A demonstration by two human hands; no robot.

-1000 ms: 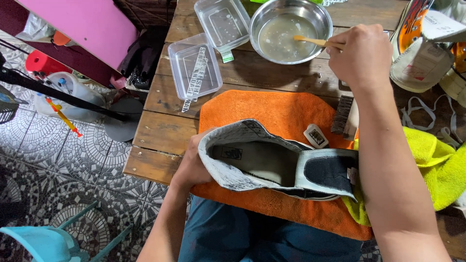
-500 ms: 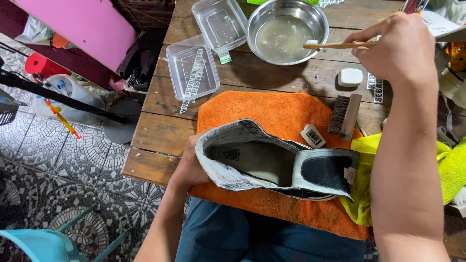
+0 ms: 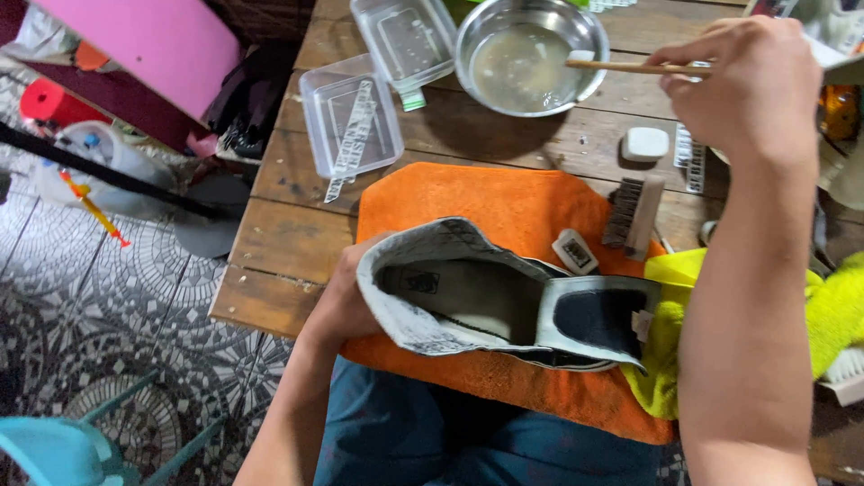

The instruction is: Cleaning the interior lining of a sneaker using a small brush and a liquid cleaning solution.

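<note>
My left hand (image 3: 340, 301) grips the heel of a grey patterned shoe (image 3: 486, 297) that lies on its side on an orange towel (image 3: 504, 202), opening facing up. My right hand (image 3: 742, 85) holds a thin wooden-handled brush (image 3: 621, 66) whose head reaches over the rim of a steel bowl (image 3: 529, 54) with cloudy water in it. A wooden scrub brush (image 3: 633, 211) and a small white block (image 3: 576, 252) rest on the towel near the shoe's toe.
Two clear plastic containers (image 3: 351, 117) stand left of the bowl on the wooden table (image 3: 270, 252). A white eraser-like block (image 3: 645, 144) lies right of the bowl. A yellow-green cloth (image 3: 832, 315) bunches at the right. Tiled floor and a turquoise chair (image 3: 54, 445) lie to the left.
My right hand has risen and shifted right, drawing the thin brush from inside the bowl to its rim. The left hand keeps its hold on the shoe.
</note>
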